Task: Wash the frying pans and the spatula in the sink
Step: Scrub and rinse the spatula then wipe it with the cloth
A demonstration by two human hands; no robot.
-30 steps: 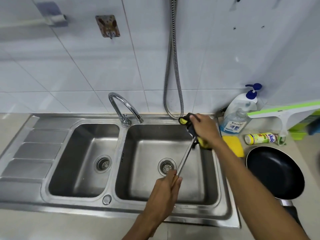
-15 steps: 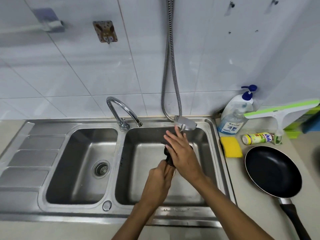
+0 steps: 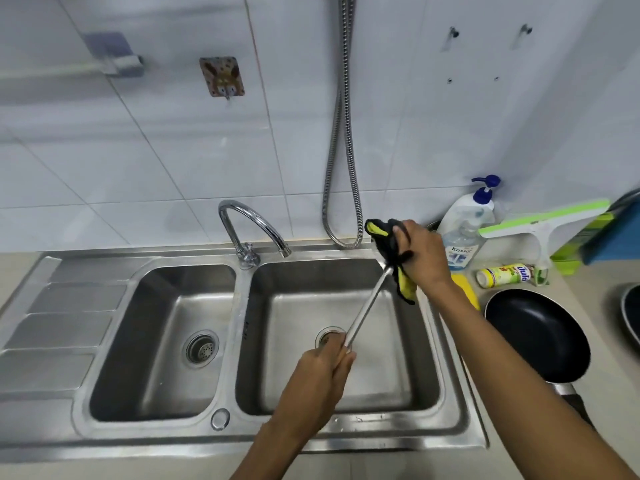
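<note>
Pump bottle (image 3: 464, 233), 2 o'clock in view: label reads "Kassa". Yellow container (image 3: 505, 274) lying at its 5 o'clock: blue lettering, not legible.

a home kitchen: steel double sink (image 3: 156, 268), tiled wall (image 3: 138, 161), dish soap bottle (image 3: 462, 233), frying pan (image 3: 536, 337).

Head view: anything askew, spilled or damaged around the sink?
Only the small yellow bottle, lying on its side on the counter behind the black frying pan. No spill or damage shows.
</note>
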